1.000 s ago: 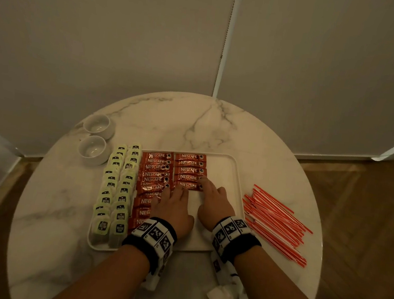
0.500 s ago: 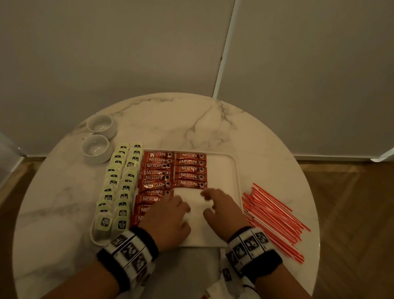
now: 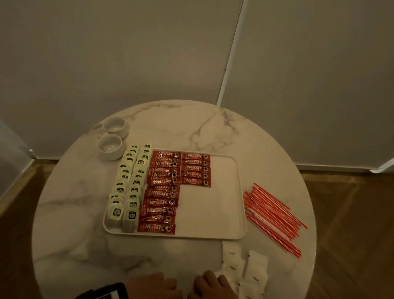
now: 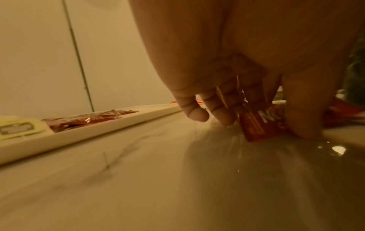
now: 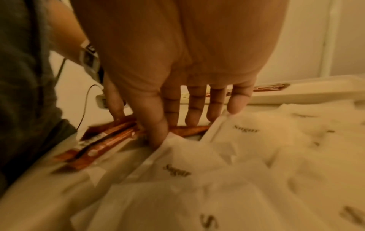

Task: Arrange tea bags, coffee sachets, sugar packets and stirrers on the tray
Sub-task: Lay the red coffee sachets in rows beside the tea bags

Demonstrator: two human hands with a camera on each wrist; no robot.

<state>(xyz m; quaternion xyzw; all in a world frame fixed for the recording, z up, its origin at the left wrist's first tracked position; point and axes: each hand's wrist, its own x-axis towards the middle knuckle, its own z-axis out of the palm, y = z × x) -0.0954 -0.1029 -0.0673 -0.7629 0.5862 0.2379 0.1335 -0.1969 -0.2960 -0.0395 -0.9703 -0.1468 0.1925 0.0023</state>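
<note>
Left hand [image 4: 247,100] pinching sachet [image 4: 262,125] near tray [image 3: 238,230]; right hand [image 5: 177,93] fingers spread, relaxed, touching sugar packets [image 5: 247,140].

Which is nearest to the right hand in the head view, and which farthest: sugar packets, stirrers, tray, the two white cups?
1. Sugar packets: touching the right hand, on its right.
2. Tray: just ahead, its near rim closest.
3. Stirrers: ahead to the right, beside the tray.
4. White cups: far left, beyond the tea bags.
</note>
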